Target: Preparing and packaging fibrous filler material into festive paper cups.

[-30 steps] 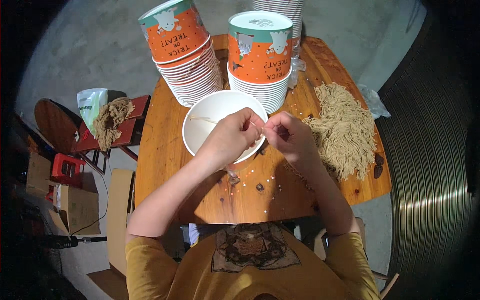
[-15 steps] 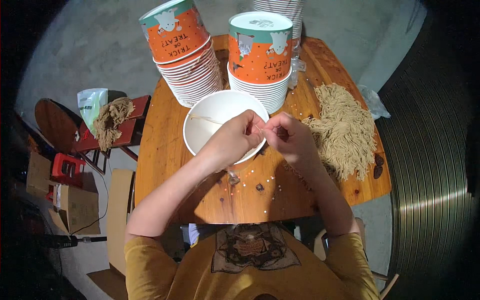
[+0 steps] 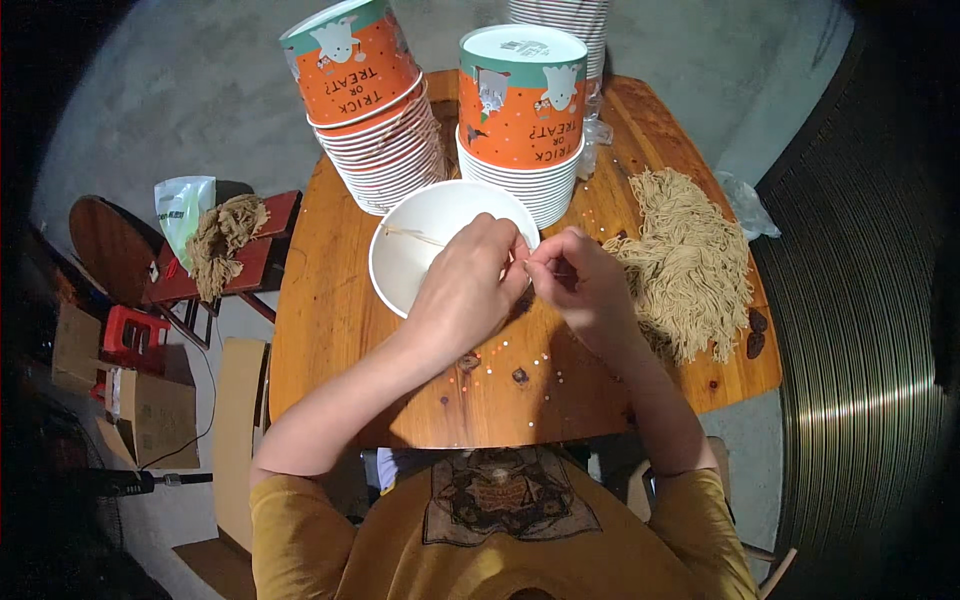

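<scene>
A white-lined paper bucket [image 3: 405,270] stands with its mouth toward me. A thin tan cord [image 3: 415,236] runs across its inside from the left rim and passes behind my left hand [image 3: 468,278]. That hand lies over the bucket's right side, its fingers closed at the right rim on the cord. Just right of the rim, my right hand [image 3: 583,288] pinches the cord's end between thumb and forefinger. The fingertips of both hands nearly meet. Most of the cord between them is hidden by the fingers.
Behind the bucket rise two stacks of upturned orange buckets, one at left [image 3: 365,95] and one at right [image 3: 522,110]. A heap of tan cords [image 3: 690,265] lies on the wooden table [image 3: 330,340] at right. Small beads [image 3: 505,345] are scattered near me.
My left hand has turned, so its back now shows more and covers more of the bucket's right side. The right hand stays pinched at nearly the same spot.
</scene>
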A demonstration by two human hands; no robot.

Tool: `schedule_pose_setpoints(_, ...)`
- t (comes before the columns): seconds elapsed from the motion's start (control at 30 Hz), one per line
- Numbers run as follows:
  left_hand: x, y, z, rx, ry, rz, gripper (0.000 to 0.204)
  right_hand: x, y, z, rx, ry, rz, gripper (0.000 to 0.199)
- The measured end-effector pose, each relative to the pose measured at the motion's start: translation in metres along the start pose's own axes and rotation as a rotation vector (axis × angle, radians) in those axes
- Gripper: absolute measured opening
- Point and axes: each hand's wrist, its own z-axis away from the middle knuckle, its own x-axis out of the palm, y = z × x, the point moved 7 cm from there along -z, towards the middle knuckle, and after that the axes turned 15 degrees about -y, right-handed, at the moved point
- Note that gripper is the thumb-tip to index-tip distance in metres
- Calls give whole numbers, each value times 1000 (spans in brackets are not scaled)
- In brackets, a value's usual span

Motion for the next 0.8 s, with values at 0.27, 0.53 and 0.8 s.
schedule_pose_setpoints(0.27, 4, -9, 0, -143, -73, 189, 11, -1, -6, 1, 6, 26, 53, 12)
schedule_pose_setpoints(0.53, 14, -25, -3, -215, -192, 454, 11, 1, 1, 2, 57, 15, -44, 11)
schedule_pose_setpoints(0.8, 18, -28, -8, -118, -211, 695, 22, 0, 5, 3, 56, 43, -87, 6)
